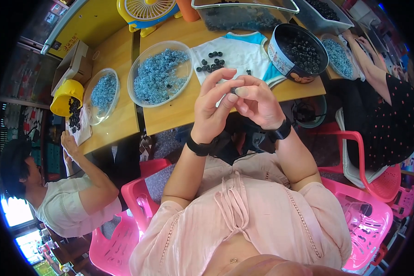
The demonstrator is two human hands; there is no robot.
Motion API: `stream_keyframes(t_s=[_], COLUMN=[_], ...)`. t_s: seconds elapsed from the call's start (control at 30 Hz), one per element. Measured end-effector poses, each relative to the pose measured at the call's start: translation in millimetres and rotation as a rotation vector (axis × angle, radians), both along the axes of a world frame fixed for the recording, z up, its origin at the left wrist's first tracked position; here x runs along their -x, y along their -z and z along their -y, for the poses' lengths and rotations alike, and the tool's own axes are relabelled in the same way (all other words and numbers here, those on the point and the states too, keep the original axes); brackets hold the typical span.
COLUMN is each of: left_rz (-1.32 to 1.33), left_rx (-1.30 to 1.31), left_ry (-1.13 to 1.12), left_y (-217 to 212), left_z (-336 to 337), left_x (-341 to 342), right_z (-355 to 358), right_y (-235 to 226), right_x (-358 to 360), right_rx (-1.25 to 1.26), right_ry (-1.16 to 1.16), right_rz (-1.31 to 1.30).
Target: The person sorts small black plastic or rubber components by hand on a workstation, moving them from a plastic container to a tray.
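1. Fingers (217, 90) of the left hand (210, 110) curl into a narrow pinch, and I see a small black piece (234, 90) at their tips.
2. Right hand (265, 106) meets it, its thumb and fingers closed on the same piece.
3. That piece sits above the middle of the frame, between both hands; loose black beads (213, 65) lie on the white cloth (234, 45) above.
4. From my view, the table (165, 122) edge passes behind the hands; bare wood shows below the clear tray (181, 76), upper left, and the round tub (277, 57) stands upper right.
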State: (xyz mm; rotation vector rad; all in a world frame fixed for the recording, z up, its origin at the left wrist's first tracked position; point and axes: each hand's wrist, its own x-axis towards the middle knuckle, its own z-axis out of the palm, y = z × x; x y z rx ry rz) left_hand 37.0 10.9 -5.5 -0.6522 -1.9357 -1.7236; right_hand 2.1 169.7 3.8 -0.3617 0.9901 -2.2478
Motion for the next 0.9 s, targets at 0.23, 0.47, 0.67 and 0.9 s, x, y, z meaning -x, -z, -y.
stream_keyframes(t_s=[0.23, 0.47, 0.67, 0.9], left_rz=[-0.016, 0.026, -0.393, -0.534], left_rx=[-0.018, -0.192, -0.532, -0.592], left_ry=[0.068, 0.012, 0.963, 1.003], left_y=[7.0, -28.0, -80.2, -102.2], left_z=[0.2, 1.5, -20.3, -19.9], left_x=[3.4, -21.8, -57.6, -68.9], right_z=[6.0, -45.7, -98.2, -10.6], right_y=[-11.7, -29.0, -23.2, 0.6], right_x=[-10.5, 19.4, 53.7, 51.2], right_rx=[-0.038, -0.421, -0.976, -1.123], right_ry=[0.146, 0.708, 0.987, 0.420], right_rz=[-0.007, -0.453, -0.561, -1.139])
